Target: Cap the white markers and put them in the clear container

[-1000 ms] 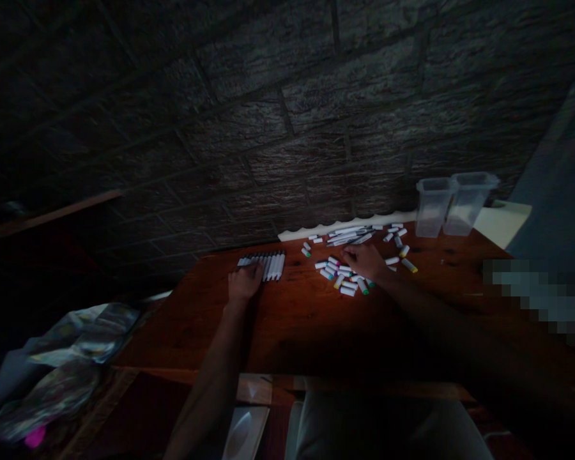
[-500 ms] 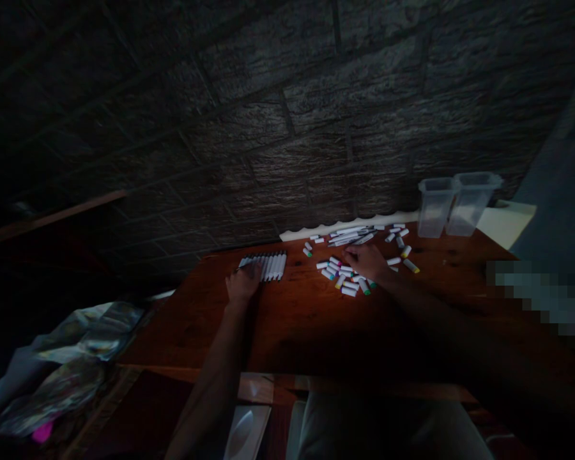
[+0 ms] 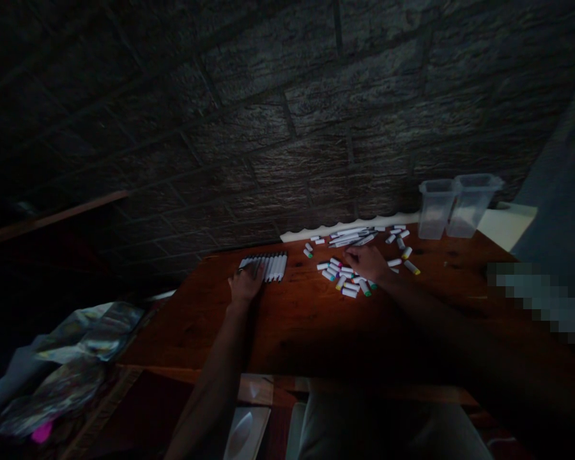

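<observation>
A row of white marker pens with dark tips (image 3: 275, 266) lies side by side on the wooden table (image 3: 287, 326). My left hand (image 3: 246, 281) rests on the left part of that row, its fingers stretched over the pens. Among loose white caps with coloured ends (image 3: 349, 292) is my right hand (image 3: 368, 263), fingers bent together and facing down. Whatever its fingertips may hold is too dark and small to make out. Just behind the right hand, several more marker pens (image 3: 349, 235) lie in a loose heap.
Two clear plastic containers (image 3: 434, 214) stand at the table's back right, beside a pale sheet (image 3: 512, 220). A white wavy-edged strip (image 3: 311, 233) runs along the dark block wall (image 3: 287, 140). Crumpled plastic bags (image 3: 100, 332) lie at the left, below the table's edge.
My left hand has shifted slightly to the right over the row of pens. The right hand stays in nearly the same place among the caps.
</observation>
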The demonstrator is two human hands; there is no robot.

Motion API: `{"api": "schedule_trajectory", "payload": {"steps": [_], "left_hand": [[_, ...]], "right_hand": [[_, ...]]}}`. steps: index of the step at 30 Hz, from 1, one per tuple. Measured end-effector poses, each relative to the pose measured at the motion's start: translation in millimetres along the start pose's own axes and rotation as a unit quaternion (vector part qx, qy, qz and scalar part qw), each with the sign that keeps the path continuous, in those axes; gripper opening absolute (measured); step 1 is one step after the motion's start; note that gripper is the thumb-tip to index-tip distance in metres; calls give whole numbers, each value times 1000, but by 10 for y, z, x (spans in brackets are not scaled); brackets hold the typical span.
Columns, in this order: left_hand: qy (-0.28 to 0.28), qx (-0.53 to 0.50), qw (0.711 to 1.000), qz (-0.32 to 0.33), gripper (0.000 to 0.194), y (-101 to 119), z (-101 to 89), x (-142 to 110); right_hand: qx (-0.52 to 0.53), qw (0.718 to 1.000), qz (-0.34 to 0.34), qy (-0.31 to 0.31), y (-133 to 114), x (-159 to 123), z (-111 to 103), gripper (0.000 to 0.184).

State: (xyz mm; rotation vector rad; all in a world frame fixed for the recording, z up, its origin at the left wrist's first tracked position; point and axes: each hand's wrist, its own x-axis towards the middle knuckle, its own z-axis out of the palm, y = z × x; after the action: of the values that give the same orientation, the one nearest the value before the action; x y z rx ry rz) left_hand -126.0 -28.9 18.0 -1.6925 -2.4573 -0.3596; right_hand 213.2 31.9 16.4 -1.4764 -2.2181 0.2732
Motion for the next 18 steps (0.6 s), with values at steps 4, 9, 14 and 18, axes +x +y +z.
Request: {"api": "schedule_trajectory", "payload": {"steps": [4,9,14,18], "left_hand": [[-4,-6,1000,-3,50,2,-7,1],[-1,-15,1000,-1,48,-11,13,9],[16,-21,999,-32,54,-46,52,21],[30,-20,996,-75,64,-98,84,44]], "right_hand": [[-1,1000,-3,2,6,1,4,32],[2,1000,-1,6,20,12,23,33],[11,1000,-7,9,21,9,23,32],[12,1000,-9,10,17,10,19,32]]}}
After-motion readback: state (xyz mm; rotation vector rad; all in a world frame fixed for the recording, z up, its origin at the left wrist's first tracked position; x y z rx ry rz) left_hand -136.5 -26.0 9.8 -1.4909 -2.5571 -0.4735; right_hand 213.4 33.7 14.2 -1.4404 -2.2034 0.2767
